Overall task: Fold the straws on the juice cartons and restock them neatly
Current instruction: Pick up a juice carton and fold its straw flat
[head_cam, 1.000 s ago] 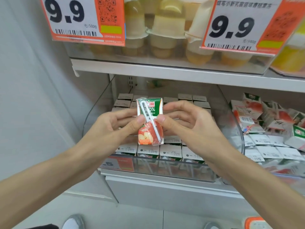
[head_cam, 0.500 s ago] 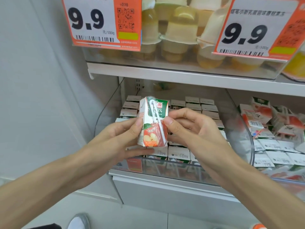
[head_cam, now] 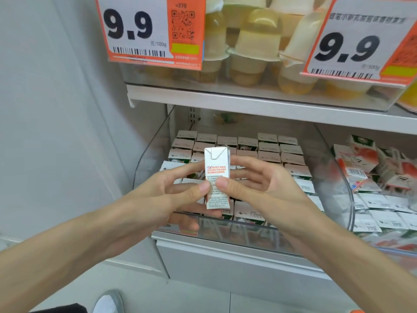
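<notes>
A small juice carton (head_cam: pixel 217 168) stands upright in front of the lower shelf, its white printed narrow side turned toward me. Its straw is hidden from view. My left hand (head_cam: pixel 167 195) holds it from the left, thumb on the near face and fingers behind. My right hand (head_cam: pixel 255 188) holds it from the right, thumb pressing the near face beside the left thumb. Behind and below it, several cartons (head_cam: pixel 268 152) stand in neat rows inside a clear plastic bin (head_cam: pixel 225 229).
A second bin on the right holds several cartons (head_cam: pixel 370 168) lying in disorder. The upper shelf (head_cam: pixel 248 105) carries jelly cups (head_cam: pixel 255 48) behind two 9.9 price tags (head_cam: pixel 153 30). A grey wall runs along the left. My shoe (head_cam: pixel 108 301) shows on the floor.
The carton has been turned about its upright axis, so the straw face now points away and the white printed side faces me. Both hands kept hold of it; the view moved closer.
</notes>
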Motion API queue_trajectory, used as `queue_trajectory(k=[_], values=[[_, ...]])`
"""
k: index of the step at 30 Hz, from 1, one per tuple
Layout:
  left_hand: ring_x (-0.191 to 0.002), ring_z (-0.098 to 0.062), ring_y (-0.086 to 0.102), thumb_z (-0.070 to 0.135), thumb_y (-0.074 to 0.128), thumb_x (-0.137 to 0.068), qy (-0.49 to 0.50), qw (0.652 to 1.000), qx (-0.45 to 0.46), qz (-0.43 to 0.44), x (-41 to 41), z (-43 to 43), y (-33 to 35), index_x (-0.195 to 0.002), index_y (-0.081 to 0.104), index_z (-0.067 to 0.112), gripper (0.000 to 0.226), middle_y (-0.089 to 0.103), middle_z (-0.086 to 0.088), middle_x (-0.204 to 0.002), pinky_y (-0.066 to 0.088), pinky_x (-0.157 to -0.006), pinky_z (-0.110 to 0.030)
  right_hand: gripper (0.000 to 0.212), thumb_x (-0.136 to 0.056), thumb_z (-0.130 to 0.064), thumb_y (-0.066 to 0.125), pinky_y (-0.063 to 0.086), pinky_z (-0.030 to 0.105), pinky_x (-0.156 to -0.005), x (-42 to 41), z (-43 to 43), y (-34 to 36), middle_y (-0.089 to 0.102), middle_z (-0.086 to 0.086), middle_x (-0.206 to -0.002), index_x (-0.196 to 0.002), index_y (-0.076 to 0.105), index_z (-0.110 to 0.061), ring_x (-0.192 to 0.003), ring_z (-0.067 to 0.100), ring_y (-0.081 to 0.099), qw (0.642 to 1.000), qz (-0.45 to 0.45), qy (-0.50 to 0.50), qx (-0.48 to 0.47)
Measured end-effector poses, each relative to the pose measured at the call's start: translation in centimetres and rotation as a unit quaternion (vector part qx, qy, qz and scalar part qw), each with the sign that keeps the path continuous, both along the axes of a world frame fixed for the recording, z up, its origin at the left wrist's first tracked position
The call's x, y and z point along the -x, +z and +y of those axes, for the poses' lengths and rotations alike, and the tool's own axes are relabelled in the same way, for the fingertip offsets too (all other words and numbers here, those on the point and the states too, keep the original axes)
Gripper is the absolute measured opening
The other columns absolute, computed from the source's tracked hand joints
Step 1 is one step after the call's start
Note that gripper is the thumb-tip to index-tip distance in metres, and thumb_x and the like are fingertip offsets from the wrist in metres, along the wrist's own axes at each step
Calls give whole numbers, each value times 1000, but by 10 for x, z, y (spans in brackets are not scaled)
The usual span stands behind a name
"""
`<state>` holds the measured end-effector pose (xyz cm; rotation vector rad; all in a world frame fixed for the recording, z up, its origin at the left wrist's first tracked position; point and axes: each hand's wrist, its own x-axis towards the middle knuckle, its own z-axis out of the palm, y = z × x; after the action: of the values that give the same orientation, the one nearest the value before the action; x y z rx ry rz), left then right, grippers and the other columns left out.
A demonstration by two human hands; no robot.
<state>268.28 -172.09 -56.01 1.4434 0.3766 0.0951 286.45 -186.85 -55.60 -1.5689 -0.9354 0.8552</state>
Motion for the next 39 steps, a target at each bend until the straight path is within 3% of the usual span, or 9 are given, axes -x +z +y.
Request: queue_trajectory(k=[8,12,15,19,23,28,32,35,39], values=[[-124,-23,72,50,66,-103,25,1000,-11,-10,-3,1,1,-148,54,52,46,74,-1,-135,63,-89,-31,38,-88,-43,83,44,42,-111,2,-2,1,81,0,-116,-122,72,-30,-112,17,77,996,95,2,-3],[-123,-25,73,35,67,-100,48,998,38,-18,-5,1,0,-148,57,37,49,75,-5,-133,63,-95,-35,25,-103,-26,70,55,36,-108,0,1,-2,78,8,-126,-127,73,-19,-119,25,74,979,186,67,-42],[-121,-26,74,35,67,-100,33,999,34,-17,-5,1,-1,-139,69,26,41,76,-6,-132,61,-95,-29,36,-100,-33,74,56,30,-106,1,2,-1,76,0,-131,-134,71,-22,-123,19,72,986,139,82,-42],[-112,-22,78,34,79,-88,82,997,-8,3,-4,3,-2,-124,79,30,36,80,-5,-120,63,-87,-25,27,-101,-32,73,52,33,-109,4,2,-2,78,-9,-124,-127,76,-34,-119,10,72,999,18,34,-7],[-111,-19,78,39,79,-89,69,997,-28,22,-3,4,-1,-122,78,35,34,80,-1,-121,64,-77,-25,27,-101,-26,72,53,37,-111,5,2,-1,79,-4,-121,-127,77,-31,-112,11,76,1000,29,5,-7],[-119,-14,74,46,62,-101,61,997,-36,6,-3,4,1,-128,76,33,34,78,2,-127,64,-83,-26,36,-92,-38,79,47,48,-114,0,2,-1,79,-4,-119,-128,71,-42,-115,16,75,998,55,-30,-19],[-124,-17,72,45,60,-101,56,998,-14,-18,-5,2,3,-139,69,32,41,76,1,-132,64,-90,-31,38,-91,-30,80,47,52,-116,1,4,-2,82,5,-114,-126,66,-22,-108,24,78,993,108,-32,-43],[-123,-21,72,48,60,-104,46,998,38,-30,-7,-2,6,-133,74,31,37,75,-4,-133,64,-91,-35,35,-90,-34,80,53,48,-110,3,4,-3,83,7,-106,-119,68,-18,-102,26,80,993,111,-30,-35],[-117,-28,75,47,62,-94,72,995,68,-29,-10,-6,7,-139,68,32,48,76,-7,-132,65,-85,-38,42,-86,-46,81,65,36,-82,4,5,1,83,11,-101,-122,65,-32,-89,30,80,990,132,-43,-26]])
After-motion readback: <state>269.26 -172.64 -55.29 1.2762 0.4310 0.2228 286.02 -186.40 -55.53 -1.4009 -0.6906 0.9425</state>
